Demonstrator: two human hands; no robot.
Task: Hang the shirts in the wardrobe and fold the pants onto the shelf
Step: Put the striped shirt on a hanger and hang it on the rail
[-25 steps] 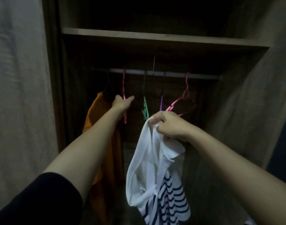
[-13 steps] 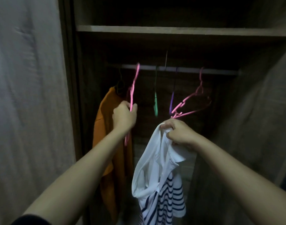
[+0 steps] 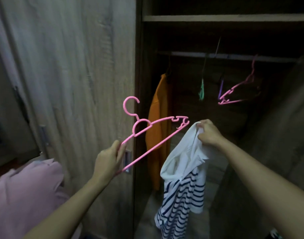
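Fingers of the left hand point(image 3: 107, 162) grasp one end of a pink hanger point(image 3: 153, 133), held outside the wardrobe point(image 3: 216, 18). Right hand point(image 3: 209, 133) pinches the striped shirt point(image 3: 182, 185) by its collar, dangling before the rail point(image 3: 234, 56).

No readable text, labels, brands or numbers anywhere in view.

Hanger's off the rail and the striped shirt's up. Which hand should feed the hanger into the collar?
Left. The left hand already grips the pink hanger by its near corner, its far tip beside the shirt. The right hand pinches the striped shirt at its top, so it should probably just hold.
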